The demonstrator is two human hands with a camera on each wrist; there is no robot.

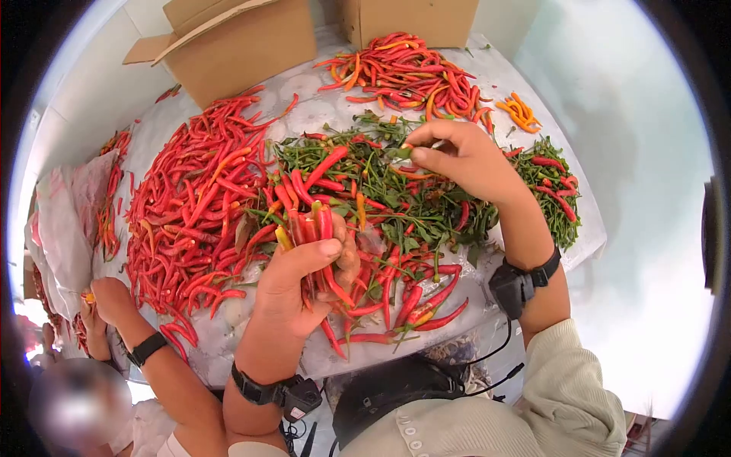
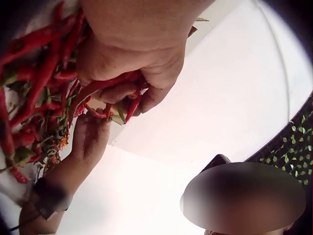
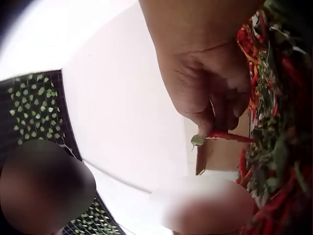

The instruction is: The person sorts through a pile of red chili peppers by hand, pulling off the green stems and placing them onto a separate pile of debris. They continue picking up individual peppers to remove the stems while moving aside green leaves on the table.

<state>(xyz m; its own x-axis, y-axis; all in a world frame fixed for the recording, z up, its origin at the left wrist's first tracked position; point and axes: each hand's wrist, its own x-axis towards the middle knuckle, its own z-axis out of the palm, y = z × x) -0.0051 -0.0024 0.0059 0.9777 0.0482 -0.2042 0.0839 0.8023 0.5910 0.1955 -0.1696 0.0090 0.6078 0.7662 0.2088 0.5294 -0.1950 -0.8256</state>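
Note:
My left hand (image 1: 304, 266) grips a bunch of red chillies (image 1: 304, 217) upright over the table's middle; in the left wrist view the left hand (image 2: 132, 54) has its fingers curled round red chillies (image 2: 98, 88). My right hand (image 1: 457, 156) hovers over the pile of green stems and leaves (image 1: 381, 190) and pinches a single chilli by its green stem end (image 1: 403, 152). In the right wrist view the right hand (image 3: 210, 83) holds that red chilli (image 3: 227, 136) with its green cap at the fingertips.
A big heap of red chillies (image 1: 190, 206) lies left, another chilli heap (image 1: 403, 72) at the far side, small orange chillies (image 1: 519, 113) at the right. Two cardboard boxes (image 1: 236, 42) stand at the back. Another person's hand (image 1: 114, 301) works at the table's left edge.

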